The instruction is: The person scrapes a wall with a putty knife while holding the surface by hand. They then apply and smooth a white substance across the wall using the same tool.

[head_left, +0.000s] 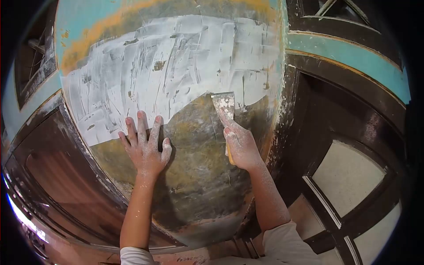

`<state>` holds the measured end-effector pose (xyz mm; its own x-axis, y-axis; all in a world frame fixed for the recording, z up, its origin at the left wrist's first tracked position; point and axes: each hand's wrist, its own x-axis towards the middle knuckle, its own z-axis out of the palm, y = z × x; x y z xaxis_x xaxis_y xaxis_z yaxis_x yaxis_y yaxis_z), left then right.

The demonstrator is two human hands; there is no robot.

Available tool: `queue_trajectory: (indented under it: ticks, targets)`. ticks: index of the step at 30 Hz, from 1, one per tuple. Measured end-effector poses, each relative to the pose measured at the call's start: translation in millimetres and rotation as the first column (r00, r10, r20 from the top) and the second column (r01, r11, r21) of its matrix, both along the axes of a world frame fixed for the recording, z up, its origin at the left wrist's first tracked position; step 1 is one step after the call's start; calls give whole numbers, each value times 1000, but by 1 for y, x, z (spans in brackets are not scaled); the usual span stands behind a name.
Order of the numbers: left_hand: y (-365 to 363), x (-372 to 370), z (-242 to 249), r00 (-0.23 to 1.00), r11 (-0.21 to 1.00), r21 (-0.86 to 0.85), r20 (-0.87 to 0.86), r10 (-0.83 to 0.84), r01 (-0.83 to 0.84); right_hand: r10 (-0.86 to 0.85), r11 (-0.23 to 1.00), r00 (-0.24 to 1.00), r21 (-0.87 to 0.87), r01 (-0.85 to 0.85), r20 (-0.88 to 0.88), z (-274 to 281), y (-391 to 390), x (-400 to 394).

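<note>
My right hand point(240, 145) is closed round the yellow handle of a putty knife point(224, 105). Its flat blade, spotted with white, lies against the wall at the lower edge of a white layer point(194, 57). That layer is streaked and has several dark gaps. Below it shows the mottled brown-green wall point(194, 154). My left hand point(145, 148) is spread on the wall, its fingertips over the lower left part of the white layer and nothing in its grasp. White dust covers both hands.
A dark wooden door point(353, 176) with pale panels stands at the right, and a brown door point(66, 176) at the left. Turquoise and orange paint point(84, 26) shows at the upper left. Flaking trim point(280, 115) edges the wall.
</note>
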<state>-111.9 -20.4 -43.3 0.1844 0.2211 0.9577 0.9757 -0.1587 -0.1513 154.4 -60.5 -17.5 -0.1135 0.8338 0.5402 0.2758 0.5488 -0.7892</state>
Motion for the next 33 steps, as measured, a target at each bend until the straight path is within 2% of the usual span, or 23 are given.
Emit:
queue_trajectory:
  ticks: [2, 5, 8, 15, 17, 18, 20, 24, 26, 33]
  targets:
    - [0, -1, 0, 1000, 1000, -4, 5, 8, -8, -29, 994, 999, 110, 26, 27, -12, 8, 1]
    - [0, -1, 0, 1000, 1000, 2, 1, 4, -4, 6, 986, 1000, 168, -9, 15, 1, 10, 2]
    - [0, 1, 0, 1000, 1000, -2, 7, 4, -4, 1, 996, 1000, 85, -1, 5, 14, 1, 0]
    - [-1, 0, 1, 1000, 1000, -11, 17, 5, -5, 5, 992, 1000, 122, -6, 13, 6, 1, 1]
    - [-2, 1, 1, 1000, 1000, -19, 11, 16, -16, 22, 998, 999, -57, -20, 39, 21, -7, 1]
    - [-2, 1, 1, 1000, 1000, -22, 12, 19, -19, 26, 998, 999, -60, -23, 40, 16, -5, 1]
    - [-2, 1, 1, 1000, 1000, -9, 9, 5, -5, -49, 992, 996, 120, 40, 69, 4, 3, 0]
    - [-4, 2, 2, 1000, 1000, -26, 17, 7, -7, -25, 989, 997, 150, 14, 68, 10, 4, 0]
    - [-3, 2, 1, 1000, 999, -34, 22, 12, -11, 35, 999, 999, -37, -34, 26, 17, -5, -1]
    - [-1, -2, -3, 1000, 1000, -3, 1, -1, 1, 73, 993, 997, 90, -73, 2, -28, -1, 15]
